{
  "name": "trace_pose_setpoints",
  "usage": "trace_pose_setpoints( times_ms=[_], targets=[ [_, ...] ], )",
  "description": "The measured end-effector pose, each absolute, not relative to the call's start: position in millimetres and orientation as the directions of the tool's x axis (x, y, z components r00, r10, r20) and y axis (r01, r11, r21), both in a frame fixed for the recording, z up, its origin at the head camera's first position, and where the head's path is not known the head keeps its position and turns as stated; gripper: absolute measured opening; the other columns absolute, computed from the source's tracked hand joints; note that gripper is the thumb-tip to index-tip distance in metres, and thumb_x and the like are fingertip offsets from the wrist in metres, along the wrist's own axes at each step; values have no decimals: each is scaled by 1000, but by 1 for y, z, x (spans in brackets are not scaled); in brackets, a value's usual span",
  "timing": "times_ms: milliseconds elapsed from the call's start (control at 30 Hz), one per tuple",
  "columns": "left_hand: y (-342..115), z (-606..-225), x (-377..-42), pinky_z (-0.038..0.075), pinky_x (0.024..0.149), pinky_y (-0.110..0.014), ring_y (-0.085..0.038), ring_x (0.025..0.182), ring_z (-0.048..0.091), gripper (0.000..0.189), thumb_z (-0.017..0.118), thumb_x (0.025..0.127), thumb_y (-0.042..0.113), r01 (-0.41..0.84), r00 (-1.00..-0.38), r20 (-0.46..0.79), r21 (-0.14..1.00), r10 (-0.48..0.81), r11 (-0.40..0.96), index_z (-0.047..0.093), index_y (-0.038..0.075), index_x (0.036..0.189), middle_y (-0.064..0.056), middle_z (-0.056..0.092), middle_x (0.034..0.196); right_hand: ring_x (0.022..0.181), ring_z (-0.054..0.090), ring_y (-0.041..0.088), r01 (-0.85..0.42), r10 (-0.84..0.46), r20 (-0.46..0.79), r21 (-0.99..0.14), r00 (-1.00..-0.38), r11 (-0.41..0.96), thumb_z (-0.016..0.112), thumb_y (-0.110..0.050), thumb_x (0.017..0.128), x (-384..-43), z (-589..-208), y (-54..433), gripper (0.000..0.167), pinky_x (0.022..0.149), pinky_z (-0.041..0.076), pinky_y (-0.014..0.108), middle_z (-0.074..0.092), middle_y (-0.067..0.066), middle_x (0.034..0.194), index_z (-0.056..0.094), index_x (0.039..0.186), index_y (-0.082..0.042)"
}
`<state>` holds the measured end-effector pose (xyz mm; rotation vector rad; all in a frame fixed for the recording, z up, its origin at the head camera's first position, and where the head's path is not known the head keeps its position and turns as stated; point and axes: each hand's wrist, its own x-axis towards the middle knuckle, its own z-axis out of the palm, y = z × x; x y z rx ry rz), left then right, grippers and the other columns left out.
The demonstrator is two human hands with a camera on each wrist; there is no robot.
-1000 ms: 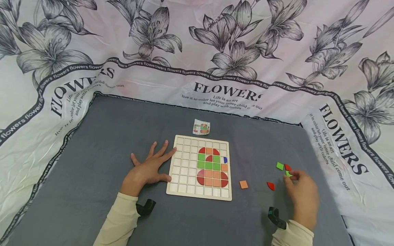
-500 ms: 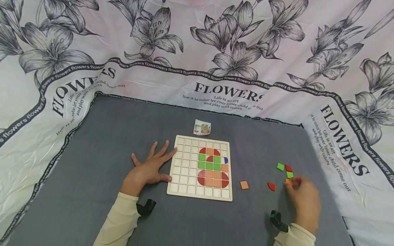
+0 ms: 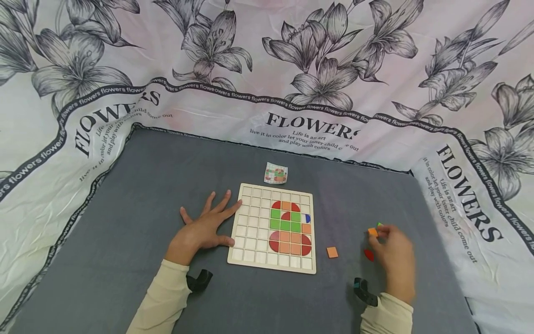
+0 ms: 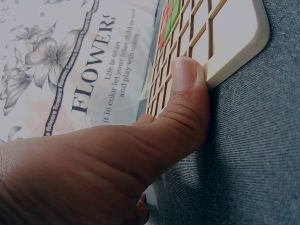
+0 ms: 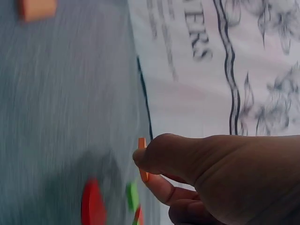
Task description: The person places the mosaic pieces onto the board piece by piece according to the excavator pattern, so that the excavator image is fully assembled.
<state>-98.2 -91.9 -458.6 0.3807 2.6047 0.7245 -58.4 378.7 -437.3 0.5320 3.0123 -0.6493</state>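
My left hand rests at the left side of a pale wooden grid board, fingers spread, thumb and index finger touching its edge. In the left wrist view the thumb lies on the board's rim. Red, green and orange tiles, plus one small blue piece, fill cells on the board's right half. Right of the board, my right hand pinches an orange square tile between thumb and fingers, raised off the cloth. Below it lies a red quarter-round tile; a green tile is mostly hidden behind the fingers.
Another orange square tile lies just right of the board. A small printed pattern card sits behind the board. Grey cloth covers the surface, bordered by a flower-printed white curtain.
My right hand has gone from the green tile to the orange one, picked it up, and moved left and away from me with it. The left hand stays at the board.
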Motion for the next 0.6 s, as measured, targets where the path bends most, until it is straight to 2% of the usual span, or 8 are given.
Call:
trace_pose_setpoints(
  times_ms=[133, 300, 500, 600],
  targets=[
    [-92, -458, -99, -22, 101, -90, -37, 163, -11, 109, 90, 82, 42, 146, -881, -309, 541, 358, 828, 25, 35, 170, 2, 3, 179, 108, 63, 43, 228, 240, -22, -405, -971, 885, 70, -15, 98, -74, -432, 345, 40, 86, 54, 59, 66, 26, 124, 64, 133, 4],
    [-93, -459, -98, -21, 101, -90, -38, 163, -11, 108, 89, 83, 42, 149, -883, -302, 542, 358, 827, 25, 35, 170, 2, 4, 179, 112, 62, 41, 103, 126, 30, -407, -992, 908, 73, -11, 97, -95, -428, 296, 36, 91, 54, 59, 67, 24, 123, 67, 130, 3],
    [-95, -458, -97, -20, 101, -90, -38, 164, -8, 105, 88, 84, 43, 170, -882, -285, 551, 376, 817, 27, 34, 170, 1, 7, 179, 102, 66, 36, -19, 16, 85, -399, -996, 917, 74, -14, 98, -109, -424, 252, 30, 78, 57, 53, 67, 19, 123, 71, 125, -3],
    [-95, -458, -97, -21, 101, -90, -38, 164, -8, 105, 88, 84, 43, 171, -882, -280, 557, 378, 813, 27, 34, 170, 0, 7, 179, 101, 67, 36, -79, -38, 107, -406, -994, 910, 76, -14, 97, -114, -422, 236, 30, 77, 58, 53, 66, 19, 123, 72, 125, -3]
  ],
)
